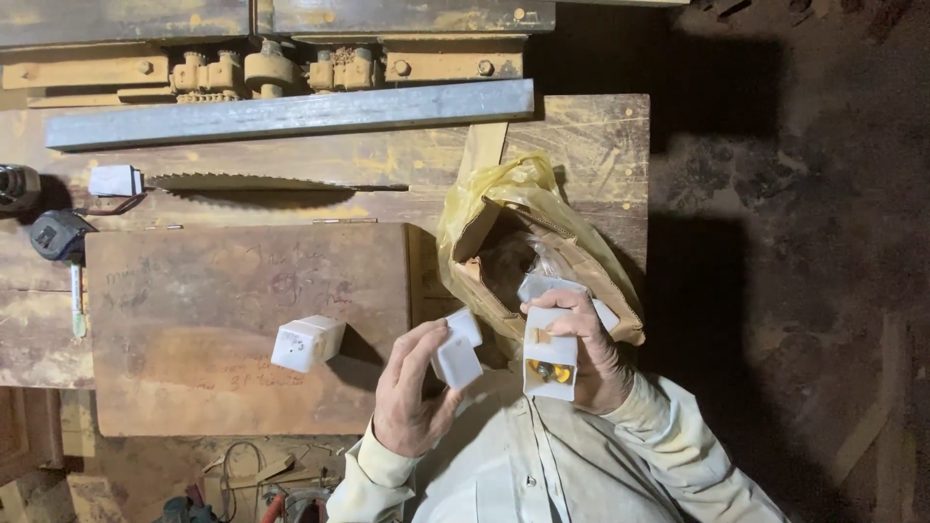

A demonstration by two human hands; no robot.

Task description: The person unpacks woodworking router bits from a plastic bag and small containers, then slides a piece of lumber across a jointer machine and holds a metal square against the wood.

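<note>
white cardboard, light and thin: the left hand [412, 392] is closed around two small boxes [457, 351], fingers on their sides, held over the lap just beside the workbench [242, 329]. the right hand [586, 349] grips an opened box [550, 353] with brass fittings showing, in front of the yellow bag [523, 208]. they look easily crushed, so take them by the edges. a third box [307, 342] sits on the bench.

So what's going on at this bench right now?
A person stands at a wooden bench. The left hand holds two small white boxes; the right hand holds an opened white box with yellow parts showing inside. A third box sits on the bench, beside a yellow bag.
</note>
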